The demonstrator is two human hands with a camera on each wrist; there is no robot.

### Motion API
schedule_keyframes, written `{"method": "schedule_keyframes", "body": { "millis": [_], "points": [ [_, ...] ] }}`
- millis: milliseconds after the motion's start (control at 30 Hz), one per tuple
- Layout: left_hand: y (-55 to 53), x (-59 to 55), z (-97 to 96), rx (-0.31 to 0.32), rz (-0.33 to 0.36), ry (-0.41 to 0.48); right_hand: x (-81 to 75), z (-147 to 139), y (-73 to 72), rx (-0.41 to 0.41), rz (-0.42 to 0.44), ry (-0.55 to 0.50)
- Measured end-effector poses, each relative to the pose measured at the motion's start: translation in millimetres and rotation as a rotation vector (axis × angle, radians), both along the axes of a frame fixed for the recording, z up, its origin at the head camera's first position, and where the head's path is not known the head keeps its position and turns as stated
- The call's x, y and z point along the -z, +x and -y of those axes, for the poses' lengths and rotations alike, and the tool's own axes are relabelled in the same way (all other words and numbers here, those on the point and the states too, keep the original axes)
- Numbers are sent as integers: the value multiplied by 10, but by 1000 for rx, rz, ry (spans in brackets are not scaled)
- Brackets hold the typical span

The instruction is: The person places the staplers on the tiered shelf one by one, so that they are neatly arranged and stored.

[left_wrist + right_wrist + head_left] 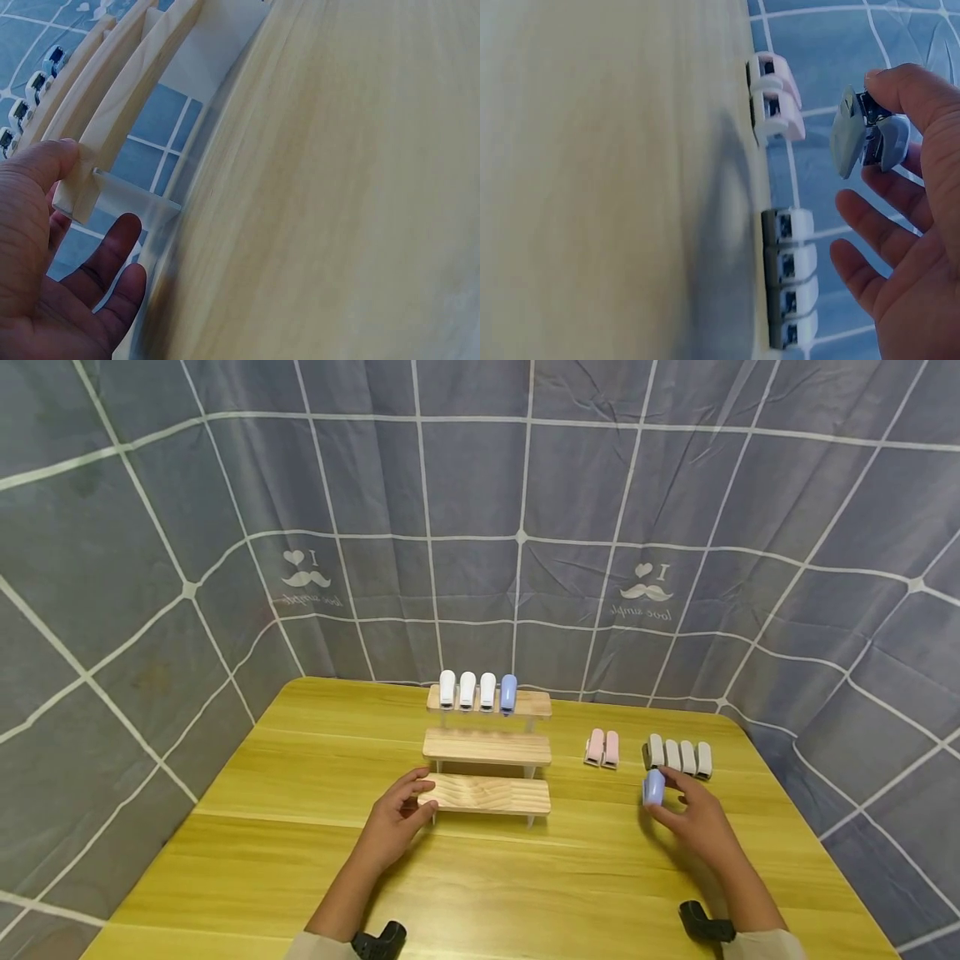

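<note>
My right hand pinches a small blue stapler between thumb and fingers. In the right wrist view this stapler is held above the table, its metal parts showing, while the other fingers are spread. At the left end of a three-tier wooden display stand, my left hand grips the lowest shelf. The left wrist view shows the thumb on that shelf's end, with part of the fingers hidden behind it. Three white staplers and one blue stapler stand in a row on the top shelf.
Two pink staplers stand right of the stand. Several grey-and-white staplers are lined up farther right, just beyond my right hand. A grey curtain with white grid lines surrounds the back and sides of the wooden table.
</note>
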State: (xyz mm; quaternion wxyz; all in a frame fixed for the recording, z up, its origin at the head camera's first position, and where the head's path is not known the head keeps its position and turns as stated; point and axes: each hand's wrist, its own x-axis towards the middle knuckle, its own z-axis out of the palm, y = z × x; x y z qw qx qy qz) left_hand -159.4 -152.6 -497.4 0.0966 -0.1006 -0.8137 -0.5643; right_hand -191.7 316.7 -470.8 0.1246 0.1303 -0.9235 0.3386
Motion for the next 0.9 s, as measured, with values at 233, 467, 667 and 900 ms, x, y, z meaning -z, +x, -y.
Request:
{"method": "schedule_keyframes", "body": {
  "millis": [233, 467, 667, 900],
  "points": [
    [-1, 1, 0, -4, -6, -5, -40, 153, -81, -33, -41, 0],
    [-2, 2, 1, -8, -4, -3, -94, 331, -172, -68, -63, -14],
    [4, -8, -1, 1, 3, 9, -159, 466, -239, -102, -60, -29],
    [-1, -6, -1, -2, 11, 11, -321, 647, -308, -138, -69, -35]
  ]
}}
